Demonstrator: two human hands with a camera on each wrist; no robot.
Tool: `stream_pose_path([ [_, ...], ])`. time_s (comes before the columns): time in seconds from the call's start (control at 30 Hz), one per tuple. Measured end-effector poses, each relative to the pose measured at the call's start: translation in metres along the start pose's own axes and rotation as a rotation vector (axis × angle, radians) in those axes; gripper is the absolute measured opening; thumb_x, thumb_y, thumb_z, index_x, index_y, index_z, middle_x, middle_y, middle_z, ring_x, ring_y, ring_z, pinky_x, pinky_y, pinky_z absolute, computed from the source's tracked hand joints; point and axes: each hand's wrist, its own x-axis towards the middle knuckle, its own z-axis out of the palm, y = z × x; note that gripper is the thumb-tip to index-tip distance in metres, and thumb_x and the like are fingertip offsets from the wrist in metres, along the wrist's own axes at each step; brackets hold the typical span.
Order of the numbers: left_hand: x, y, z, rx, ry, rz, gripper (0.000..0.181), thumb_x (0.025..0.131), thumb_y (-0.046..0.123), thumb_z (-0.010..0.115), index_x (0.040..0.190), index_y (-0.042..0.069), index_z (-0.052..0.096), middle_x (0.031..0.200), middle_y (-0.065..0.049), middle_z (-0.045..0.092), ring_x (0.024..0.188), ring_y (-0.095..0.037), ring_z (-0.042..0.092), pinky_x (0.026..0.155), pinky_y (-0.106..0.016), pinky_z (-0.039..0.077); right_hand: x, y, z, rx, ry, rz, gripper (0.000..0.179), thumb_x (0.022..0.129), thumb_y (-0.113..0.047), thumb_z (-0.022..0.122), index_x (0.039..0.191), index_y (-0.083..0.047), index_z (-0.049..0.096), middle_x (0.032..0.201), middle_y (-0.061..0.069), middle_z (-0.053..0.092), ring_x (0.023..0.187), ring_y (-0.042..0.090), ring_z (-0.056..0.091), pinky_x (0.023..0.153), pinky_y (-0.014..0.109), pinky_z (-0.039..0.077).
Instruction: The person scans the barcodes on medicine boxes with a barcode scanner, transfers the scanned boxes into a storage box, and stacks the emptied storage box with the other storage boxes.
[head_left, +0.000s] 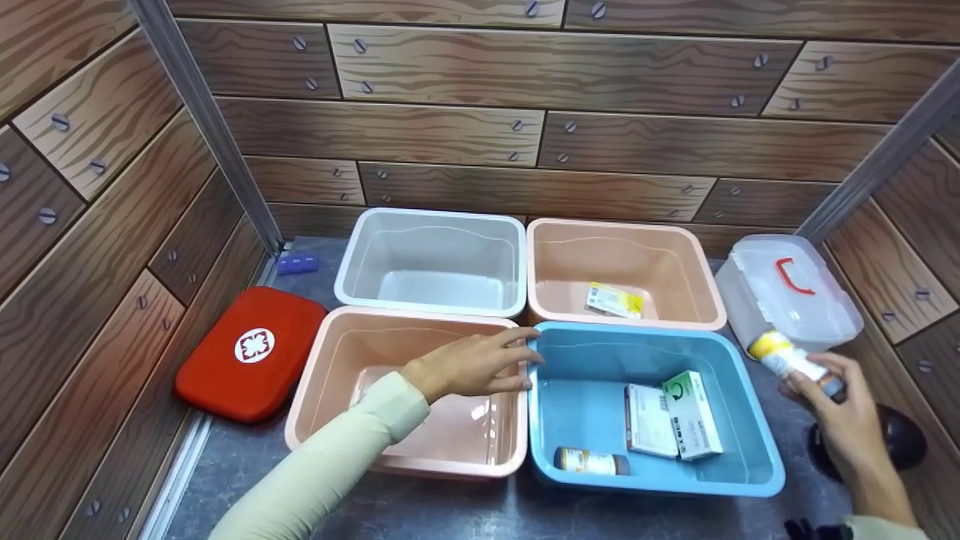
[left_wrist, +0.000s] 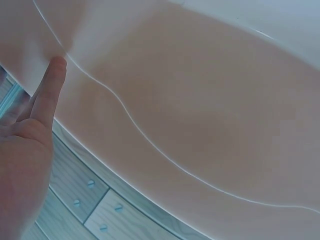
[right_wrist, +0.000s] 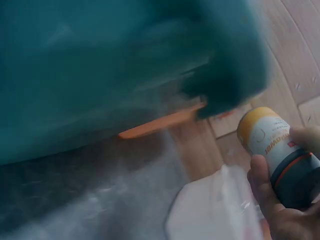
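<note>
In the head view my right hand (head_left: 844,409) grips a bottle (head_left: 791,360) with a yellow end, white label and dark end, held in the air right of the blue bin (head_left: 750,390). The right wrist view shows the thumb and fingers around this bottle (right_wrist: 272,145). My left hand (head_left: 472,364) reaches over the front pink bin (head_left: 307,390), fingers extended and fingertips right at the rim it shares with the blue bin. Inside the blue bin are a brown bottle (head_left: 591,461) lying on its side, a white box (head_left: 649,420) and a green-and-white box (head_left: 691,415).
Behind stand a grey bin (head_left: 431,309) and another pink bin (head_left: 626,324) holding a yellow-and-white box (head_left: 613,300). A clear lidded case (head_left: 795,292) with a red handle is at right, near a black round object (head_left: 900,439). At left are a red first-aid case (head_left: 251,375) and a purple pillbox (head_left: 298,263).
</note>
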Motion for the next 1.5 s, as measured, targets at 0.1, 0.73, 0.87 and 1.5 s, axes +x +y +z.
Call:
stream_pose_path([
  [0.1, 0.000, 0.000, 0.000, 0.005, 0.005, 0.004, 0.046, 0.114, 0.049, 0.054, 0.155, 0.028, 0.058, 0.175, -0.007, 0.037, 0.091, -0.018, 0.072, 0.095, -0.041, 0.063, -0.011, 0.014, -0.010, 0.098, 0.022, 0.069, 0.032, 0.107, 0.014, 0.053, 0.130, -0.008, 0.059, 0.128, 0.002, 0.056, 0.096, 0.015, 0.075, 0.085, 0.028, 0.066],
  [0.73, 0.000, -0.001, -0.002, 0.005, 0.027, 0.029, 0.046, 0.114, 0.048, 0.055, 0.154, 0.026, 0.059, 0.174, -0.008, 0.039, 0.088, -0.017, 0.072, 0.093, -0.041, 0.063, -0.039, 0.051, -0.026, 0.503, 0.501, 0.412, 0.039, 0.105, 0.006, 0.063, 0.127, -0.025, 0.064, 0.134, -0.004, 0.046, 0.091, 0.021, 0.075, 0.092, 0.029, 0.064],
  [0.87, 0.001, -0.001, -0.002, 0.004, 0.022, 0.023, 0.047, 0.114, 0.049, 0.055, 0.155, 0.027, 0.059, 0.174, -0.007, 0.038, 0.089, -0.016, 0.072, 0.093, -0.041, 0.063, -0.043, 0.056, -0.028, 0.626, 0.532, 0.384, 0.035, 0.105, 0.010, 0.061, 0.122, -0.020, 0.065, 0.126, -0.001, 0.052, 0.091, 0.025, 0.075, 0.090, 0.033, 0.066],
  [1.5, 0.000, 0.000, 0.001, 0.013, 0.007, 0.000, 0.046, 0.114, 0.049, 0.054, 0.155, 0.028, 0.058, 0.176, -0.004, 0.036, 0.092, -0.017, 0.072, 0.093, -0.040, 0.063, -0.048, 0.068, -0.023, 0.819, 0.737, 0.339, 0.036, 0.102, 0.009, 0.066, 0.122, -0.021, 0.063, 0.132, -0.003, 0.050, 0.086, 0.032, 0.075, 0.088, 0.039, 0.067],
])
